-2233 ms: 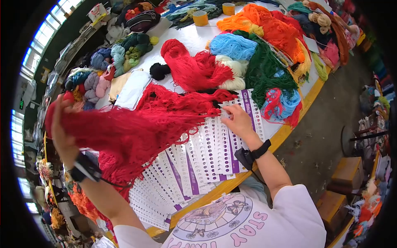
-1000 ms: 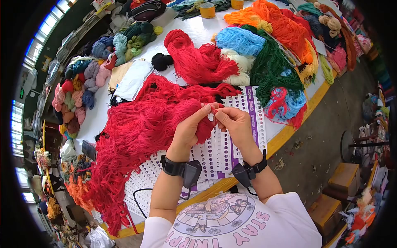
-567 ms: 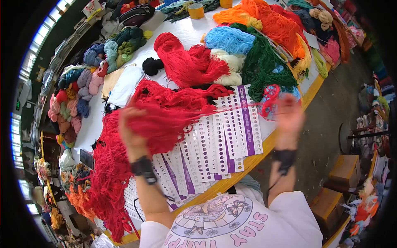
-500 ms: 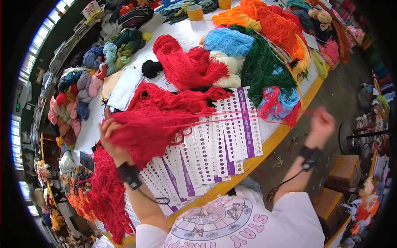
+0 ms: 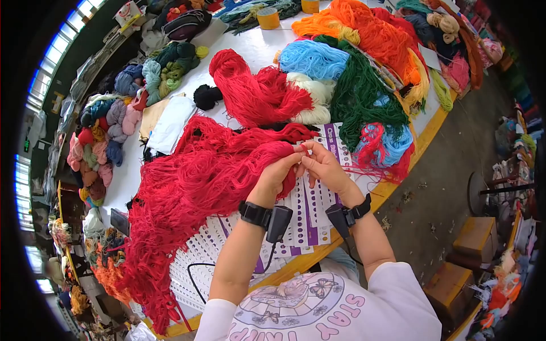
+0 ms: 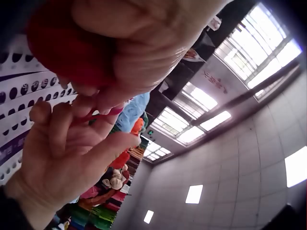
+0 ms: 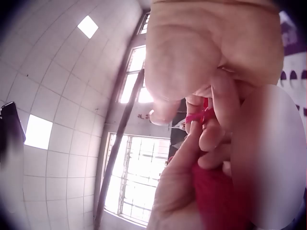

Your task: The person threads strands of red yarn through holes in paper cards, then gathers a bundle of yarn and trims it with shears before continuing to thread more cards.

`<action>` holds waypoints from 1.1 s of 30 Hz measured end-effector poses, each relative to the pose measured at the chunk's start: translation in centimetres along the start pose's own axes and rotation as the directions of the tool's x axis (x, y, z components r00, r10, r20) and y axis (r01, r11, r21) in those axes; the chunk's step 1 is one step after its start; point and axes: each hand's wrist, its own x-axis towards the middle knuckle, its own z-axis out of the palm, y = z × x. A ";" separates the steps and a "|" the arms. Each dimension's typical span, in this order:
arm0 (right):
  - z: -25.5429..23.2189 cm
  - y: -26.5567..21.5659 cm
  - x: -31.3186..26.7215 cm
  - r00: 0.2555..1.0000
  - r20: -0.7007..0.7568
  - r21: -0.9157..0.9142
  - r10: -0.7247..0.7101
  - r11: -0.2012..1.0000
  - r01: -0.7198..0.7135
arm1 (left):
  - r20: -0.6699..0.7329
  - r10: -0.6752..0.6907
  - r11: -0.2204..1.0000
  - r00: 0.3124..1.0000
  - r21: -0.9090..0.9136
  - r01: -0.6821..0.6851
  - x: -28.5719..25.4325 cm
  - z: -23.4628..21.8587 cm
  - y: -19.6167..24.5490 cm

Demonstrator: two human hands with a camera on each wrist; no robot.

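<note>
My left hand grips a thick bundle of red yarn, gathered toward the fingertips. Right up against those fingertips, my right hand pinches at red strands; one thin red strand shows looped between the fingers in the right wrist view. From the bundle, the red yarn spreads left into a long heap over the table. Loose red strands trail to the right of my hands, across the yellow table edge. Beneath the hands lie white and purple cards with rows of punched holes.
A red hank, light blue yarn, dark green yarn and orange yarn lie farther back on the white table. At the left are many small coloured skeins. Cardboard boxes stand on the floor at the right.
My right hand drew strands far out to the right while the left swung left with the bundle. Both hands are now back together above the cards, and strands trail at the right.
</note>
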 end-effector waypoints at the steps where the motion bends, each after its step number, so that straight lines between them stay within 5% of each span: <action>1: 0.1 0.1 -0.1 0.999 -0.033 -0.067 -0.008 0.998 0.006 | -0.042 -0.009 1.000 0.999 -0.019 0.008 0.2 -0.2 -0.3; 4: 0.0 -0.1 0.4 0.956 -0.230 -0.623 -0.183 0.782 0.000 | -0.221 0.090 0.975 0.971 0.219 -0.041 -0.4 0.0 -0.7; 7: -1.2 1.3 1.4 0.928 -0.284 -0.638 -0.242 0.770 0.006 | -0.335 0.209 0.914 0.919 0.402 -0.061 -0.1 1.4 -1.0; 12: -2.1 1.9 1.7 0.942 -0.336 -0.198 -0.015 0.979 -0.056 | -0.431 0.019 0.955 0.902 0.276 0.112 0.8 2.2 0.2; 15: -2.8 2.2 1.6 0.952 -0.305 -0.047 0.038 0.997 -0.054 | -0.301 0.103 0.826 0.948 0.557 0.087 3.1 -0.6 -1.3; 18: -2.5 1.7 1.1 0.952 -0.302 0.026 0.047 0.999 -0.042 | -0.233 0.312 0.750 0.921 0.655 -0.088 4.3 -1.6 -3.2; 21: -2.5 1.2 0.4 0.944 -0.325 -0.172 -0.061 0.985 0.004 | -0.063 0.663 0.481 0.746 0.799 -0.360 3.3 -1.3 -4.1; 22: -2.3 1.1 0.2 0.935 -0.345 -0.263 -0.085 0.965 -0.010 | -0.193 0.405 0.694 0.894 0.701 -0.163 1.5 -0.4 -2.6; 24: -1.8 1.1 -0.1 0.917 -0.374 -0.435 -0.136 0.900 -0.044 | -0.199 0.255 0.746 0.946 0.663 -0.062 0.4 -0.4 -1.8; 29: -0.5 1.2 -0.3 0.867 -0.349 -0.704 -0.356 0.710 0.008 | -0.217 -0.123 0.974 0.968 0.162 0.160 -0.9 -0.2 -0.6; 33: -0.6 1.0 -0.5 0.876 -0.286 -0.744 -0.388 0.667 0.053 | -0.093 -0.161 0.980 0.983 0.100 0.170 -0.3 -0.3 -1.1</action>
